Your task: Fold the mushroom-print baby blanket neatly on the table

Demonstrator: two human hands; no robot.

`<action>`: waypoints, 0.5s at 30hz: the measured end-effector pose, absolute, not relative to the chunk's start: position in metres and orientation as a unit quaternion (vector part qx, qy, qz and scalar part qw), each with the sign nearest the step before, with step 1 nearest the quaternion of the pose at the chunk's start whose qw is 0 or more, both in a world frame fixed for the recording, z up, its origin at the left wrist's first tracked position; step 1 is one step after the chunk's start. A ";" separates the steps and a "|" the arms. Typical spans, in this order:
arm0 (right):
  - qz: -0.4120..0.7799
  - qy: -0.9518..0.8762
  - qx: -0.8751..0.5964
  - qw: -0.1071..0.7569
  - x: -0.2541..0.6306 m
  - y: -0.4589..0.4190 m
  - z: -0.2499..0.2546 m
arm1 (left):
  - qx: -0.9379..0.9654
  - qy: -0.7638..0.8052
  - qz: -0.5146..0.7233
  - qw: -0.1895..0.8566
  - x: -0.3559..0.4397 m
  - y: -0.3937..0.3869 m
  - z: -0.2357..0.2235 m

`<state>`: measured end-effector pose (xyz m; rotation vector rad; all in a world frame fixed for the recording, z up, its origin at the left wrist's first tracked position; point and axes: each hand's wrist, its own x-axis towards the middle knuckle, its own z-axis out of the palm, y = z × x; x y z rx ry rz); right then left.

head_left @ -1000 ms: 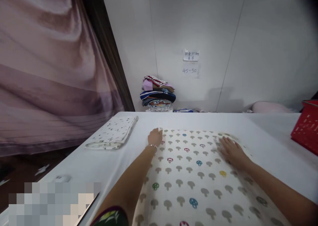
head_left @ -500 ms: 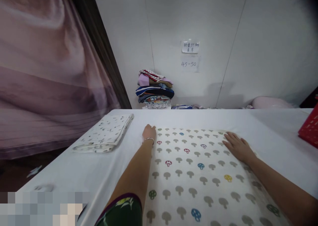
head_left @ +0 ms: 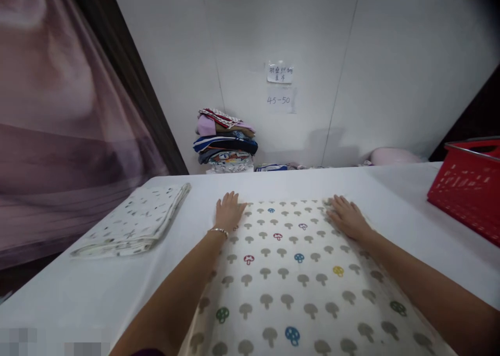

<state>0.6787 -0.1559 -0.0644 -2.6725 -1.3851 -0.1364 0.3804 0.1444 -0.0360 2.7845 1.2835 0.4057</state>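
Note:
A white cloth printed with mushrooms, mostly grey with some coloured ones, lies spread on the white-covered table. At its far left corner rests my left hand, a bracelet on the wrist, its fingers spread and pointing away from me. My right hand lies flat on the far right corner, fingers apart. Neither hand grips the fabric. The cloth's near end runs out of view at the bottom.
To the left lies a folded white cloth with small leaf-like marks. A red basket stands at the right edge. Behind the table rises a stack of folded fabrics against the wall. A pinkish curtain hangs at the left.
My left hand has gone from curled at the corner to spread flat. The right hand remains at its corner. The view has turned right, bringing more of the red basket in.

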 end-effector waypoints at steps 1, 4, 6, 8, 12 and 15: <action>-0.033 -0.450 -0.890 0.056 0.680 -0.154 -0.064 | 0.909 0.403 0.103 0.024 0.379 0.143 -0.041; 0.021 -0.415 -0.909 0.041 0.686 -0.151 -0.066 | 0.902 0.427 0.040 0.048 0.376 0.143 -0.056; 0.039 -0.403 -0.914 0.036 0.690 -0.150 -0.068 | 0.899 0.433 0.035 0.050 0.375 0.145 -0.062; 0.041 -0.401 -0.914 0.033 0.692 -0.147 -0.067 | 0.900 0.432 0.035 0.050 0.377 0.149 -0.062; 0.070 -0.405 -0.911 0.030 0.692 -0.146 -0.057 | 0.894 0.440 0.013 0.080 0.381 0.151 -0.048; 0.044 -0.425 -0.904 0.027 0.685 -0.162 -0.051 | 0.897 0.433 0.029 0.086 0.369 0.140 -0.037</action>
